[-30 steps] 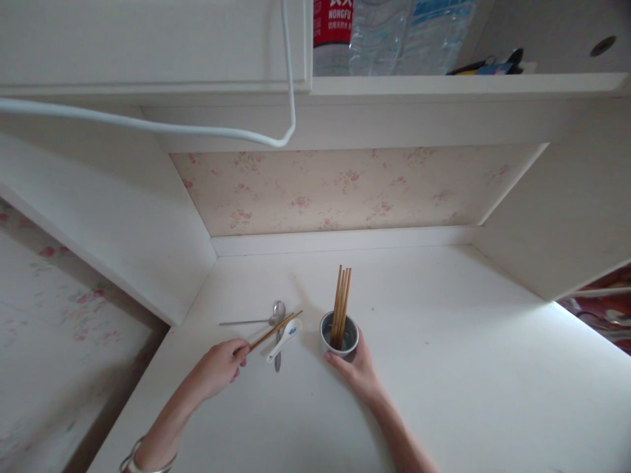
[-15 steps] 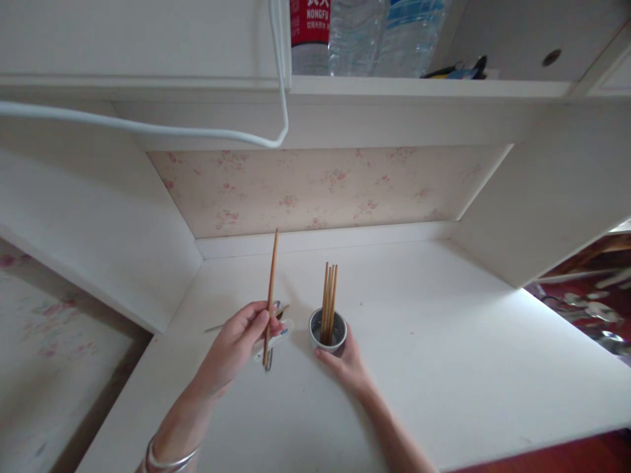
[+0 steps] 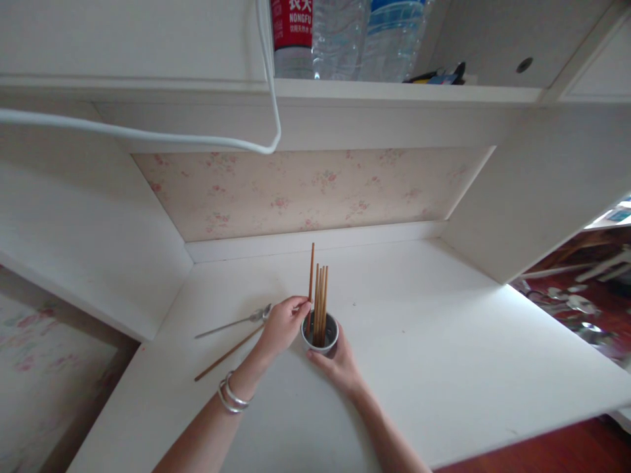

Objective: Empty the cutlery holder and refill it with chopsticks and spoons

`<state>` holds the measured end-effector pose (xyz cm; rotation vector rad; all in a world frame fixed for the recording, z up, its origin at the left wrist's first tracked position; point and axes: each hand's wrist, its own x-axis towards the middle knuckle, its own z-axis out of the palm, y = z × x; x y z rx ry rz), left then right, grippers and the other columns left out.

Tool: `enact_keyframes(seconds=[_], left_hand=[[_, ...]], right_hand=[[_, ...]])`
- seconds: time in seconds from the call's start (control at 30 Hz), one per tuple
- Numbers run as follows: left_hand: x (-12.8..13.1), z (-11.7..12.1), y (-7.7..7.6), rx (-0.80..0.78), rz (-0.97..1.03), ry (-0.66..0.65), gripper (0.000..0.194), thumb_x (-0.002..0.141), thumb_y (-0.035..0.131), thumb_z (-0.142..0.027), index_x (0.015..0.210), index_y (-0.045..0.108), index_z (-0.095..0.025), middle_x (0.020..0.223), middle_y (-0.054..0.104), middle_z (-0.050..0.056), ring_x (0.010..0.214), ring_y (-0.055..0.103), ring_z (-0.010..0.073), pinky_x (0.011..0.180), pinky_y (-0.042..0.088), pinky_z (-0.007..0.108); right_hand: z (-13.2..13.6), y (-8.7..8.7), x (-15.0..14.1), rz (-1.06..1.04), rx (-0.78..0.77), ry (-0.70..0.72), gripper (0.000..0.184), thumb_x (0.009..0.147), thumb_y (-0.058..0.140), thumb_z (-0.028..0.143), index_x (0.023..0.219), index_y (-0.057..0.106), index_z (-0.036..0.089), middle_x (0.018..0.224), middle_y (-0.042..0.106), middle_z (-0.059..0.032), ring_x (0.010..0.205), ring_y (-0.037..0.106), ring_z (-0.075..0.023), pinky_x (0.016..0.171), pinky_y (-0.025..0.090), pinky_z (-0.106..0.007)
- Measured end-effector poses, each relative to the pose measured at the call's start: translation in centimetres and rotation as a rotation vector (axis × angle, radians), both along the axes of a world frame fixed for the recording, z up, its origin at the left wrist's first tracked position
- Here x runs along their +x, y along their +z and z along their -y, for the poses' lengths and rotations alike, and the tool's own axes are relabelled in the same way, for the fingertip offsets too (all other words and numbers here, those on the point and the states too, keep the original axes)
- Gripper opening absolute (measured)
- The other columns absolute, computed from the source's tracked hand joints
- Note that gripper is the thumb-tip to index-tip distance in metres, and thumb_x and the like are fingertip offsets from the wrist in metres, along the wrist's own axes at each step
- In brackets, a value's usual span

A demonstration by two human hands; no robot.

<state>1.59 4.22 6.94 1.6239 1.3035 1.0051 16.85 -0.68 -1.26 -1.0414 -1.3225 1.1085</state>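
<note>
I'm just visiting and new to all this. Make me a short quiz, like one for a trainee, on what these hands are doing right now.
1. What is the right hand gripping?
A) a plate
B) a cup
C) a knife

2. True or false: the left hand holds a chopstick nearly upright.

3. Where does the loose chopstick lie?

Key:
1. B
2. True
3. On the white table, to the left of the cup.
</note>
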Motion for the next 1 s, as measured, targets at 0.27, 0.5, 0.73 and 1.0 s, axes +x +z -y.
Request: enact_keyframes(seconds=[0.27,0.5,0.73,1.0], left_hand=[[0.1,0.7,-1.8,-0.01,-0.023,-0.016,0.033,0.086,0.052,-0.041,0.103,0.069,-0.018,0.108,0.07,0.007,0.095,0.066,0.0191,0.086,0.052,0.03],[0.5,0.8,-1.9,-0.032,0.028,0.003,0.035,0.086,0.052,-0.044,0.105,0.068,-0.018,0.108,0.07,0.008,0.097,0.065,0.0214,0.088,0.051,0.034],[0.8,4.0,-3.5,-0.096,0.296,-0.109,0.081,0.07,0.075,-0.035,0.139,0.036,-0.019,0.142,0.045,0.011,0.132,0.039,0.0264,0.113,0.028,0.04],[2.6,5.1,-5.3,-0.06,0.483,-0.027,0.082,0.061,0.082,-0.026,0.131,0.041,-0.018,0.129,0.054,0.011,0.122,0.05,0.0267,0.107,0.035,0.042]], right_hand=[[-0.1,-0.1,0.2,0.011,0.023,0.026,0.075,0.066,0.078,0.033,0.132,0.045,0.024,0.129,0.057,-0.0094,0.12,0.051,-0.0306,0.104,0.038,-0.049],[-0.2,-0.7,0.2,-0.019,0.024,0.039,0.079,0.066,0.079,0.034,0.135,0.041,0.023,0.132,0.055,-0.0108,0.122,0.05,-0.0308,0.102,0.039,-0.05],[0.1,0.2,0.1,0.017,0.019,0.085,0.069,0.073,0.074,0.034,0.133,0.041,0.023,0.127,0.058,-0.0106,0.114,0.056,-0.028,0.098,0.044,-0.046],[0.5,0.4,1.8,0.225,0.065,0.184,0.081,0.073,0.069,0.024,0.142,0.027,0.022,0.14,0.045,-0.0141,0.128,0.043,-0.03,0.106,0.035,-0.05]])
